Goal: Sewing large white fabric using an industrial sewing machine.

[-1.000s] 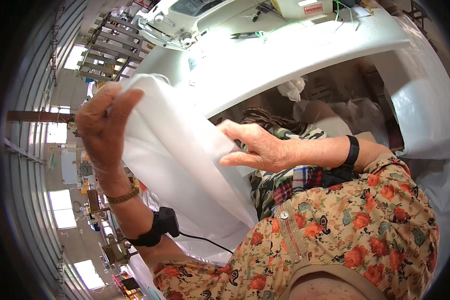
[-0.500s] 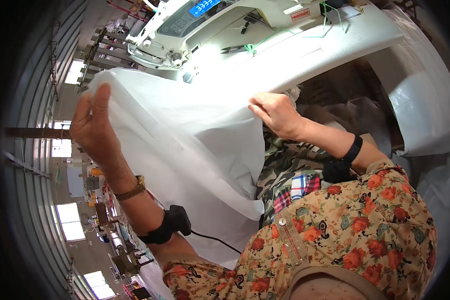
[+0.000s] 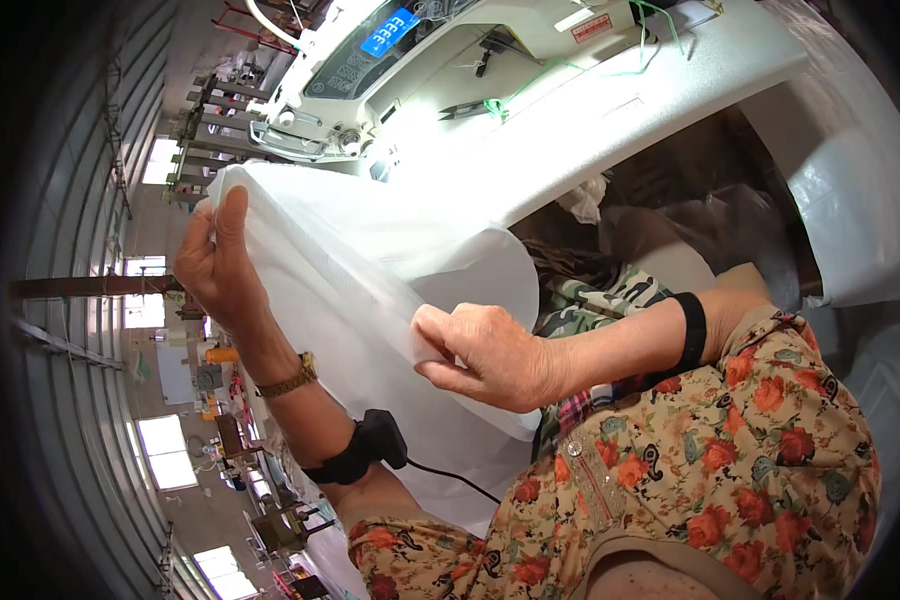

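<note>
Between the two raised hands a sheet of thin white fabric (image 3: 370,290) is stretched, its long axis running from upper left down toward the lower right. At the upper end the left hand (image 3: 218,265) is closed on a corner of the fabric, thumb pressed along the near face and the other fingers hidden behind the cloth. At the lower end the right hand (image 3: 485,355) pinches the fabric's edge, fingertips curled over it; how far the thumb reaches is covered by the cloth. From that held edge the rest of the sheet hangs downward and passes out of sight behind the floral orange-and-tan sleeve (image 3: 690,470). A gold-coloured wristwatch (image 3: 285,378) and a black strap with a small black box and cable (image 3: 365,450) sit on the left forearm, and a black band (image 3: 692,330) rings the right wrist. Beyond the fabric stands a white sewing machine with a blue display (image 3: 390,30), its upper part cut off by the picture's edge.
</note>
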Demonstrator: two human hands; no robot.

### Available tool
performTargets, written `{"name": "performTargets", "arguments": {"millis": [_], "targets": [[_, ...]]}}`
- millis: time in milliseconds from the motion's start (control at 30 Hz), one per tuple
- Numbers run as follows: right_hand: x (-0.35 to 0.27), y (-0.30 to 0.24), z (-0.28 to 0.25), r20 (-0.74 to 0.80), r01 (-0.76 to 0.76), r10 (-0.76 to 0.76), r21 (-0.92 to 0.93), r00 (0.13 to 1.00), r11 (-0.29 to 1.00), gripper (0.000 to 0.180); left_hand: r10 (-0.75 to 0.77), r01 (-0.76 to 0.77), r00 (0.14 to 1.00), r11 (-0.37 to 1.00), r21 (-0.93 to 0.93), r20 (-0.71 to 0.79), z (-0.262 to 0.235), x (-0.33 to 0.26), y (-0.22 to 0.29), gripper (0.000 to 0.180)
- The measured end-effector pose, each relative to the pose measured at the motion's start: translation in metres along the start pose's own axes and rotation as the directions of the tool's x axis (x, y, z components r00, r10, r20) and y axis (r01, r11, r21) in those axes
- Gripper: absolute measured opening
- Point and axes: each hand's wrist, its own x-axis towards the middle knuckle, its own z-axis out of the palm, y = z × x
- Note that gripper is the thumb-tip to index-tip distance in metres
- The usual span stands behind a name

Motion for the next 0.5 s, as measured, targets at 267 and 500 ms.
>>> {"name": "performTargets", "arguments": {"millis": [267,500], "targets": [[0.004,-0.009,0.023,-0.128,0.369,-0.393,-0.179,0.910,0.912,0.028,0.001,-0.007,0.999,0.992,-0.125,-0.049,0.002,-0.005,-0.008,0.020],[0.006,-0.008,0.024,-0.087,0.419,-0.436,-0.157,0.896,0.894,0.035,-0.081,0.075,0.996,0.981,-0.178,-0.025,-0.002,-0.010,-0.013,0.021]]}}
